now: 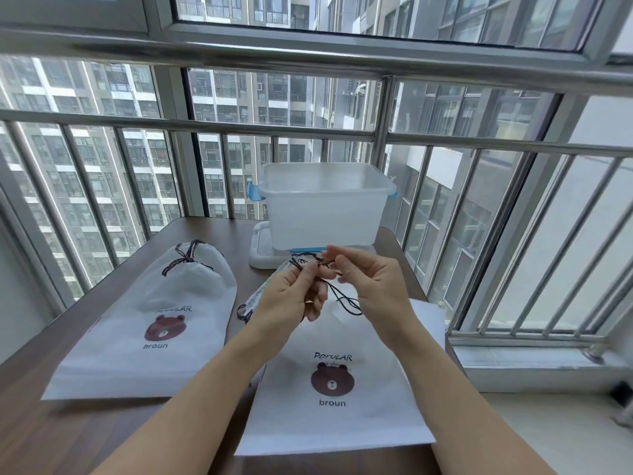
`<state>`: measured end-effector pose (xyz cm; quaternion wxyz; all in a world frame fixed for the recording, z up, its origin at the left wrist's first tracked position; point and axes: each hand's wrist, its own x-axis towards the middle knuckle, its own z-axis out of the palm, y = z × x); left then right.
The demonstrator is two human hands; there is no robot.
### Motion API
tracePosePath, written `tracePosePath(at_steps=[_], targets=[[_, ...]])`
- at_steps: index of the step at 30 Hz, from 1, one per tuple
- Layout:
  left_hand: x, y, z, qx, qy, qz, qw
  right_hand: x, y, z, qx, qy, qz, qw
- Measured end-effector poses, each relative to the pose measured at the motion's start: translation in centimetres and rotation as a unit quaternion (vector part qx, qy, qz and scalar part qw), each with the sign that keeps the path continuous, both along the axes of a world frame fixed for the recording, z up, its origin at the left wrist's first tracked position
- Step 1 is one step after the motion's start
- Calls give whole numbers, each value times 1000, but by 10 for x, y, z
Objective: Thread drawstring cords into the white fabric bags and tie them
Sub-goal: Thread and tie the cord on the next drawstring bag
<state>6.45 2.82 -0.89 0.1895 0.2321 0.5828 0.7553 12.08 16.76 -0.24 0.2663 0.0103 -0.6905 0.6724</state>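
Nearest, flat on the brown wooden surface (51,437): a white fabric bag (342,399) printed with a brown bear face and the words "POPULAR" and "broun", its top end hidden under the wrists. Above that bag, raised off the surface: left hand (291,293), fingers curled, pinching a dark drawstring cord (342,298) between thumb and fingertips; right hand (368,282), thumb and forefinger pinching the same cord just beside the left fingertips, other fingers loosely bent. Loops of cord hanging down between the two hands toward the bag. To the left, well apart: a second white bear bag (147,323), mouth gathered and closed by a knotted dark cord. Behind the hands: a patterned bundle, mostly hidden. Farther back: a translucent plastic storage box (325,207) with blue clips, standing on its white lid (263,252). Beyond: a metal railing (205,126) and windows.
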Motion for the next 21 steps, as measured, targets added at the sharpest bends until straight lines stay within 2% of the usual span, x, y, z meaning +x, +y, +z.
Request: tracePosePath(at_steps=[3,7,11,14,18,21], targets=[[-5,-2,-2,4,-13,-8,1000,-1,1,-1,1,24,-20,999],[-3,-2,-2,12,-13,-46,999,-2,-1,-1,24,-32,9,999],[-1,-3,-2,-23,26,-50,998,1,3,-1,31,-37,24,999],[0,-2,-3,-36,32,-47,998,1,1,0,78,-26,-19,996],[-2,-2,-1,-8,-49,-65,997,-4,3,-5,144,-20,-126,981],[-6,-6,2,20,-107,-89,990,-5,4,-7,155,-24,-145,977]])
